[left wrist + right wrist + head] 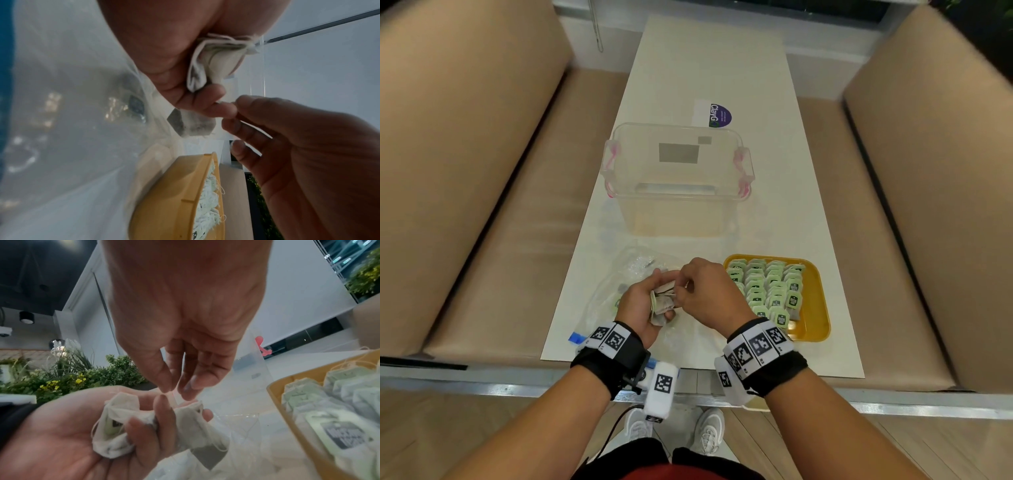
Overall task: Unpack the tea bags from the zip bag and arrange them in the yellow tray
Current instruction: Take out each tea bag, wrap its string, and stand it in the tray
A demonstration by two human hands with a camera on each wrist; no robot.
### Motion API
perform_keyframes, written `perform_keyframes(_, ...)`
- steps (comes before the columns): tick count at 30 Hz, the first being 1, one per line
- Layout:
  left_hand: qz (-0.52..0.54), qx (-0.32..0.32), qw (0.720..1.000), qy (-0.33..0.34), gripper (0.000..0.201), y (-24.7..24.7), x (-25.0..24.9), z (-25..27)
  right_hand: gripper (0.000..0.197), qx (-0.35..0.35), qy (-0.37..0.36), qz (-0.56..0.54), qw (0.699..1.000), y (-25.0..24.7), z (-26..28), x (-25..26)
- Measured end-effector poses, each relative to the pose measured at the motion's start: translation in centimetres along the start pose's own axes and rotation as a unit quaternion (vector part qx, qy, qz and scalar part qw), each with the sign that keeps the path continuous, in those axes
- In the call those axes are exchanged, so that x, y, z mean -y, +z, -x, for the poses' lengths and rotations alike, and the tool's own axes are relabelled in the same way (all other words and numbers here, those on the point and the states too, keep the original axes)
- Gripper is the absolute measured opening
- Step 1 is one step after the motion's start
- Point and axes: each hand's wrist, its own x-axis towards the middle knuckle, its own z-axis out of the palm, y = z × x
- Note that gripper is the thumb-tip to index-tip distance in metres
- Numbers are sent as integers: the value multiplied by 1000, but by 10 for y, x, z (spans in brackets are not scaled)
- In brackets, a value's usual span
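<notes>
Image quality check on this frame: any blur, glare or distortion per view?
Head view: sharp at the centre, wide-angle bowing of the benches, soft glare on the table. Left wrist view: zip bag blurred with specular glints, yellow tray soft. Right wrist view: right hand close and motion-soft, tea bags slightly blurred.

Glossy plastic tray [815,301], papery tea bags [774,291]

Clear bin [674,178] — purple sticker [719,115] behind.

left hand [642,305] palm up, fingers curled, right hand [705,294] fingertips pinched above
</notes>
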Motion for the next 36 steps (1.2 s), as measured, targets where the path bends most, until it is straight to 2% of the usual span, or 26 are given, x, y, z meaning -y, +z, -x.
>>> perform_keyframes(5, 0, 4, 1000, -3, 39, 3, 0, 1, 13, 15, 49, -23, 998, 1, -1, 1)
perform_keyframes(9, -2, 3, 1000, 3, 40, 4, 1, 2, 12, 23, 58, -53, 997, -1, -4, 1)
perform_keyframes(17, 32, 14, 999, -12, 43, -2, 0, -4, 24, 27, -6, -60, 998, 5, -3, -18)
perform_keyframes(20, 73, 1, 997, -29, 40, -4, -1, -7, 31, 24, -11, -115, 993, 8, 1, -24)
perform_keyframes(23, 117, 1, 992, -41, 40, -8, -3, -9, 38, 25, -3, -100, 995, 15, 5, -28)
perform_keyframes(25, 143, 14, 988, -50, 40, -10, -4, -8, 35, 11, 1, -74, 997, 22, 4, -28)
perform_keyframes(28, 166, 29, 984, -58, 40, -11, -4, -8, 16, -45, -4, -60, 997, 30, -2, -27)
perform_keyframes(30, 170, 35, 983, -57, 40, -12, -5, -8, 12, -65, -13, -57, 996, 32, -4, -27)
perform_keyframes(36, 115, 20, 992, -44, 39, -15, -7, -8, 9, -51, -15, -88, 995, 25, -3, -24)
